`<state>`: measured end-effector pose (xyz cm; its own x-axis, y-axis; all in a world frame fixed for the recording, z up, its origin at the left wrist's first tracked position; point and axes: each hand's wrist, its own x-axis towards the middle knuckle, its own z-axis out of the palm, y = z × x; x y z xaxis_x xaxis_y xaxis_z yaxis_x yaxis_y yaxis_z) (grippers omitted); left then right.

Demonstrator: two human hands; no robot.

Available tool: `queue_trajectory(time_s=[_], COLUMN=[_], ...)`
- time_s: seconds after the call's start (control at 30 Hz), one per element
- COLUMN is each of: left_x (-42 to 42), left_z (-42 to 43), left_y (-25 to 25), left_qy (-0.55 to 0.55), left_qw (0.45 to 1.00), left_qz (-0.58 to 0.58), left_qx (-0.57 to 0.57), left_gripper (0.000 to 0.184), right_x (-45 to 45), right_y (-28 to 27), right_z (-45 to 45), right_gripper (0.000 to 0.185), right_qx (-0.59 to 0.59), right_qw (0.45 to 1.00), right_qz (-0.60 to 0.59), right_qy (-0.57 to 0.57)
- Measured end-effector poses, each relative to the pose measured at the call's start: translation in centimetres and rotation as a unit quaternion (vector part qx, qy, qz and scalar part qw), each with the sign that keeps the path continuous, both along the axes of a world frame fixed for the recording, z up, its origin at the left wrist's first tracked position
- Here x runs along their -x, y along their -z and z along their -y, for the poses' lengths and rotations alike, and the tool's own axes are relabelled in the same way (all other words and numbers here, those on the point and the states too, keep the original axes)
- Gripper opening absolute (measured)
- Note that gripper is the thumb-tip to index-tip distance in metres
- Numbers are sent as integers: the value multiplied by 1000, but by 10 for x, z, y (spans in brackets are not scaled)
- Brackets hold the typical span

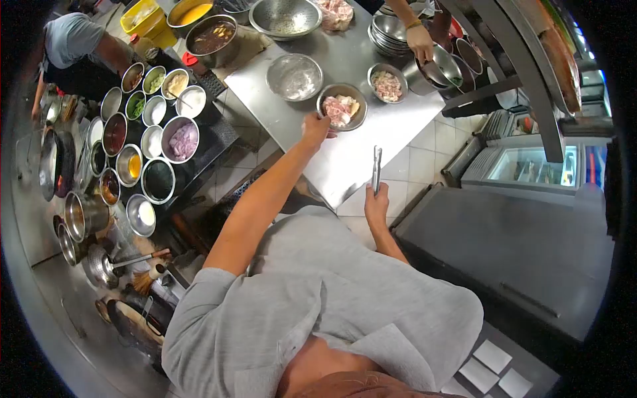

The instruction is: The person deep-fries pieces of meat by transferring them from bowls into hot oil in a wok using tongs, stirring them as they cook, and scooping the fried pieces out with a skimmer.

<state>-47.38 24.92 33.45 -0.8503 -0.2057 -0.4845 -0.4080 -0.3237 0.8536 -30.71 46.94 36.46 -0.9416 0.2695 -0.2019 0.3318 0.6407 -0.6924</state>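
My left hand (316,129) is closed on the near-left rim of a metal bowl (360,119) on the steel table. Raw meat pieces (340,110), pink and pale, lie in that bowl. Just past the table's right-hand edge, my right hand (377,201) grips slim metal tongs (377,167), pointing away from me. An empty-looking, wet metal bowl (294,77) sits left of the meat bowl. To the right is a smaller bowl of chopped meat (387,86).
Another person's hand (419,44) reaches over stacked bowls (388,33) at the far right of the steel table (265,109). Several ingredient pots (180,139) crowd the left counter, where another person (76,46) stands. A dark-topped cabinet (504,245) flanks my right side.
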Motion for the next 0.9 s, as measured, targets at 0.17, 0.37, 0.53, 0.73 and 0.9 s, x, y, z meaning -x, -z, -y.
queue_trajectory(time_s=[0.17,0.37,0.53,0.73,0.9], left_x=[-69,-277,-478,-625,-691], left_z=[56,155,162,91,76], left_y=[14,-18,-2,9,-28], left_qy=[-45,-241,-509,-773,-868], left_qw=[997,960,833,612,480], left_qz=[3,103,169,145,94], left_qx=[59,100,137,84,91], left_gripper=[16,16,14,13,16], right_x=[32,76,39,-90,-231], right_y=[-34,-26,-27,-71,-123], right_z=[39,138,253,380,459], right_gripper=[37,39,34,30,31], right_qx=[171,149,144,176,143], right_qw=[985,914,783,548,339], right_qz=[-1,60,54,20,-63], right_qy=[-21,-373,-602,-817,-928])
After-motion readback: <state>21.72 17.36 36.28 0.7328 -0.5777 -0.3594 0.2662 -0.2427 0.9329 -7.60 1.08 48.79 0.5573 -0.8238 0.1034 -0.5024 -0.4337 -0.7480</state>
